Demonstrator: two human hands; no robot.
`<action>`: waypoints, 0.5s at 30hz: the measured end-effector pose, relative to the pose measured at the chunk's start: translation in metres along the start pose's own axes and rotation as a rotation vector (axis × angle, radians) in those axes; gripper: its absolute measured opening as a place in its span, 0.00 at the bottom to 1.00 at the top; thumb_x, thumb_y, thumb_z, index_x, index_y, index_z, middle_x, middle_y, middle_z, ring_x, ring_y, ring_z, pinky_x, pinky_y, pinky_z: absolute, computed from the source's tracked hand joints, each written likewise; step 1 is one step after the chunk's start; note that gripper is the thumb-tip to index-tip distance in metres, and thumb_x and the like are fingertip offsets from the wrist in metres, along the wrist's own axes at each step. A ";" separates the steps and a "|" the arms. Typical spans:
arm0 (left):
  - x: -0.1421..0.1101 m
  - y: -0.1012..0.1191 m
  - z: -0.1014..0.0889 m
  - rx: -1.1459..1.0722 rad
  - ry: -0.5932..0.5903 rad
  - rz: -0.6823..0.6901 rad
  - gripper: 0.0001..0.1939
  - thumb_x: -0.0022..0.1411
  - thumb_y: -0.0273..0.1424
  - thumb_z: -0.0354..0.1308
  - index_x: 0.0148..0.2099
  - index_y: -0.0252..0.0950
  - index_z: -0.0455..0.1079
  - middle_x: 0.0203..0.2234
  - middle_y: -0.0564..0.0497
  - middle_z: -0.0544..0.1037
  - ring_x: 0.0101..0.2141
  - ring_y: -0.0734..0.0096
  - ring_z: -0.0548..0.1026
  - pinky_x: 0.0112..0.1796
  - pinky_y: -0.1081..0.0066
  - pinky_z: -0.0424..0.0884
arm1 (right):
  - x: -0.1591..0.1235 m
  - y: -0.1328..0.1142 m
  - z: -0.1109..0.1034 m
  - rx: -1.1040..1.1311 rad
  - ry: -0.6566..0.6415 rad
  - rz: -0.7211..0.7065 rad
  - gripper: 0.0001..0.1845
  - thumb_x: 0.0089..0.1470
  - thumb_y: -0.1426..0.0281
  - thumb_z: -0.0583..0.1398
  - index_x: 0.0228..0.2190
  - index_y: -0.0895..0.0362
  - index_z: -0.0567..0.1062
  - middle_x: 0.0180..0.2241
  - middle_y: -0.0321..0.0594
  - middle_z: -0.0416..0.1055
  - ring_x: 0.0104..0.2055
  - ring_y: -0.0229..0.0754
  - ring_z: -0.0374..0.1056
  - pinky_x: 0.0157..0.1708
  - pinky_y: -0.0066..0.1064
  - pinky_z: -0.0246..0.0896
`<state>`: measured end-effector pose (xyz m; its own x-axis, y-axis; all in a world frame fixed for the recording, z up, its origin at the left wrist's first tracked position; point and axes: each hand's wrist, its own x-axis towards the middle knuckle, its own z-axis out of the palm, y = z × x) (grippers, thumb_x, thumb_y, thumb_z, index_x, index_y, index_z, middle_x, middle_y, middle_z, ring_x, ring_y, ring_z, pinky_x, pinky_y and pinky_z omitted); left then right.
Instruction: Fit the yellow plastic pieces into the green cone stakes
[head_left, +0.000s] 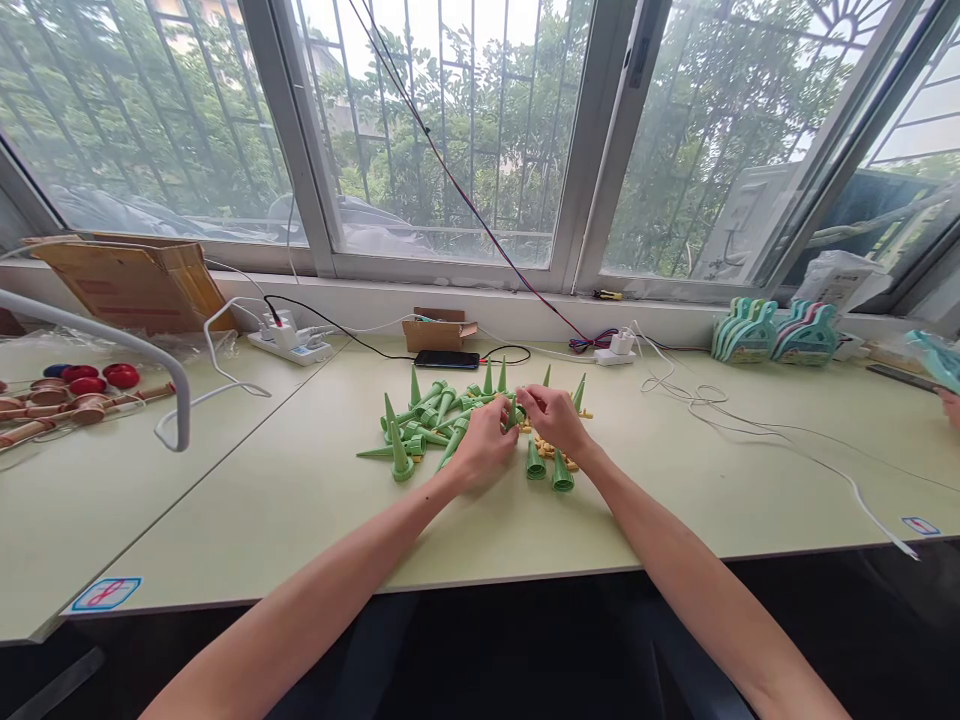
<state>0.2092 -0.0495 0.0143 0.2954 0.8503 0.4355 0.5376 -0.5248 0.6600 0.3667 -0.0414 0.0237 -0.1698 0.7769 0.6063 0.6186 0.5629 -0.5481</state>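
My left hand [487, 440] is closed around a green plastic spike [513, 412], whose narrow end points up between the fingers. Beside it, my right hand [556, 418] has thumb and fingers pinched together near the top of that spike; whatever they hold is too small to make out. A heap of similar green spikes [426, 418] lies left of and behind my left hand, some standing upright, others on their sides. Two more spikes [562, 472] lie below my right wrist with their hollow ends facing me. Small yellow pieces [551, 450] are partly hidden under my right hand.
Behind the heap lie a black phone [447, 359] and a small open cardboard box [439, 328]. White cables [720, 400] run across the right side. Green and pink hangers [776, 332] stand at the back right. A white metal tube [180, 400] and red balls [94, 378] are at left.
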 end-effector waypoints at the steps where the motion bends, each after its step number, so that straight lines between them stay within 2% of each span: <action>1: 0.000 0.000 0.000 -0.008 -0.001 -0.006 0.05 0.54 0.24 0.54 0.34 0.37 0.62 0.24 0.54 0.69 0.25 0.72 0.65 0.27 0.72 0.58 | -0.001 -0.001 0.000 0.016 -0.019 -0.010 0.25 0.64 0.54 0.49 0.23 0.56 0.68 0.18 0.32 0.60 0.22 0.35 0.52 0.26 0.27 0.49; 5: -0.002 0.001 0.000 -0.056 -0.009 -0.030 0.07 0.55 0.24 0.54 0.38 0.37 0.63 0.25 0.54 0.70 0.24 0.73 0.66 0.26 0.73 0.59 | -0.003 -0.004 0.001 0.060 -0.085 -0.040 0.20 0.61 0.55 0.53 0.28 0.56 0.71 0.20 0.32 0.62 0.22 0.35 0.53 0.26 0.27 0.50; 9: -0.004 0.001 0.001 -0.133 -0.022 -0.013 0.12 0.55 0.23 0.53 0.44 0.37 0.63 0.25 0.55 0.71 0.23 0.74 0.67 0.27 0.74 0.61 | -0.004 -0.002 0.005 0.054 -0.094 -0.073 0.19 0.60 0.59 0.55 0.22 0.55 0.65 0.19 0.31 0.60 0.23 0.35 0.52 0.25 0.26 0.49; 15: -0.002 0.001 0.003 -0.104 0.005 0.006 0.17 0.54 0.23 0.55 0.48 0.36 0.62 0.32 0.52 0.73 0.25 0.75 0.69 0.30 0.73 0.64 | -0.003 0.002 0.006 -0.002 0.021 -0.080 0.19 0.59 0.62 0.54 0.19 0.55 0.58 0.18 0.30 0.55 0.22 0.34 0.49 0.24 0.27 0.47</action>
<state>0.2117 -0.0513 0.0125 0.2945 0.8471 0.4424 0.4511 -0.5314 0.7171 0.3640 -0.0407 0.0178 -0.2031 0.7233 0.6600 0.6049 0.6227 -0.4963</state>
